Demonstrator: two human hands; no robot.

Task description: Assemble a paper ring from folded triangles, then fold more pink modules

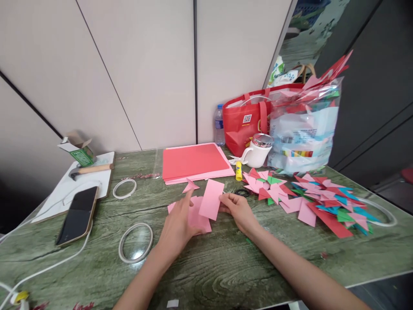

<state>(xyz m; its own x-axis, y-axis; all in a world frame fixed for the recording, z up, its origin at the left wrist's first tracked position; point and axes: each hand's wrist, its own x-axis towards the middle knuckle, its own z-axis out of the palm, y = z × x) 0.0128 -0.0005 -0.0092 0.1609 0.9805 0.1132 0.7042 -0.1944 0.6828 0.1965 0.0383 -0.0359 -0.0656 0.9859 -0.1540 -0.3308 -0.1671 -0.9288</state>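
Note:
A small pink paper rectangle (212, 199) is pinched at its right edge between the thumb and fingers of my right hand (237, 209). Beneath and to its left lie more pink paper pieces (197, 217) on the table. Over these pieces rests my left hand (181, 217), thumb and fingers spread apart. A folded pink paper piece (190, 186) lies just beyond my left fingertips. Behind my hands is a stack of red and pink paper sheets (195, 161). Black-handled scissors (241, 192), partly hidden, lie past my right hand.
Folded colored paper pieces (322, 196) are heaped at right, near a yellow glue stick (238, 171), white mug (258, 151), red bag (238, 125) and filled plastic bag (303, 133). At left are tape rings (136, 260), a phone (77, 215), a hammer (93, 169) and a green box (80, 153).

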